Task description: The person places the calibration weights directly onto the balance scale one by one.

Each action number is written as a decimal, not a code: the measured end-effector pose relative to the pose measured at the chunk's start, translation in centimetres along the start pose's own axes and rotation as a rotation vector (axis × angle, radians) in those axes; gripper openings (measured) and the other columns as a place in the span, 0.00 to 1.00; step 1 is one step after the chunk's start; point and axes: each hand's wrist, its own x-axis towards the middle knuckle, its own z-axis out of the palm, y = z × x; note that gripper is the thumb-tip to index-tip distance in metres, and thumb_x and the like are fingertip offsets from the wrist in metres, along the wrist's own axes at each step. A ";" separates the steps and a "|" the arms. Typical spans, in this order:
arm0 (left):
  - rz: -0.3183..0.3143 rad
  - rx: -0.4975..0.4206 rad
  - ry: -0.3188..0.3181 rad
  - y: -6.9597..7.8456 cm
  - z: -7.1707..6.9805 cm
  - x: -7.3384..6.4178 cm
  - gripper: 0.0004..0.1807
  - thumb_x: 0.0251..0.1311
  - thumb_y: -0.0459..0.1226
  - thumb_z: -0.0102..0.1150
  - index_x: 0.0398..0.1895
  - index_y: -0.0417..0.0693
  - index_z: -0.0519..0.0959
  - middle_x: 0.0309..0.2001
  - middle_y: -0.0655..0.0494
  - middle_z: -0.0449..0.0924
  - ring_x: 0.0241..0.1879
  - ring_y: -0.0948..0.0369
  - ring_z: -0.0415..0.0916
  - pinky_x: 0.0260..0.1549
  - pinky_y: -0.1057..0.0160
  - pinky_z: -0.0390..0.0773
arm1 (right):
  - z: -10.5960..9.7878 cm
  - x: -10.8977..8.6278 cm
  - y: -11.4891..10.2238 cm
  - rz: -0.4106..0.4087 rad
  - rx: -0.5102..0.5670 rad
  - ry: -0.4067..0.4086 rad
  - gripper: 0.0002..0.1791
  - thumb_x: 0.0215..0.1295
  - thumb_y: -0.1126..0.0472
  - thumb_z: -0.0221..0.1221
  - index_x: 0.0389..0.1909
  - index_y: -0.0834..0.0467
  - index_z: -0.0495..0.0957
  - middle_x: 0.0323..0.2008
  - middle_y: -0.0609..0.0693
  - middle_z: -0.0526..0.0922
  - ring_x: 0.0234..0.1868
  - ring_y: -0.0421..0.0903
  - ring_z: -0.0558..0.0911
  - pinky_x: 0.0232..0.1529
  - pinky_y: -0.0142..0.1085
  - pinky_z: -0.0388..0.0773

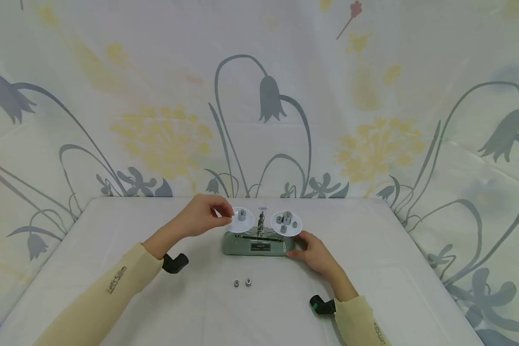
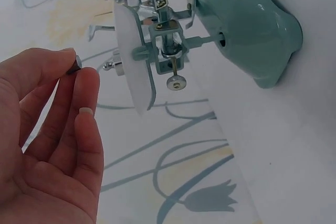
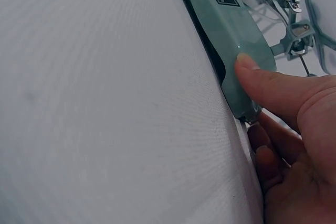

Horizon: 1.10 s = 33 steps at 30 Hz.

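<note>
A green balance scale (image 1: pixel 259 246) with two white pans stands on the table. Between thumb and index finger, my left hand (image 1: pixel 204 216) pinches a small metal weight (image 2: pixel 75 65) beside the left pan (image 1: pixel 246 227). That pan bears one metal weight (image 1: pixel 241 215). On the right pan (image 1: pixel 290 233) sit several weights, the largest (image 1: pixel 287 217) in the middle. My right hand (image 1: pixel 315 252) grips the right end of the scale's base (image 3: pixel 244 40), its thumb on the front face and its other fingers curled round the end, partly hidden.
Two small metal weights, a smaller one (image 1: pixel 236 283) and a larger one (image 1: pixel 248 282), stand on the white tabletop (image 1: pixel 207 307) in front of the scale. A flower-patterned cloth (image 1: pixel 177 96) hangs behind the table and at its sides.
</note>
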 end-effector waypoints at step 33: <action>-0.099 0.104 -0.211 0.1 1.3 3.3 0.04 0.56 0.31 0.71 0.31 0.49 0.85 0.33 0.61 0.84 0.35 0.64 0.80 0.35 0.65 0.80 | 0.0 0.1 0.3 -0.027 -0.026 0.013 0.29 0.54 0.61 0.73 0.57 0.62 0.77 0.57 0.57 0.79 0.65 0.58 0.72 0.66 0.54 0.65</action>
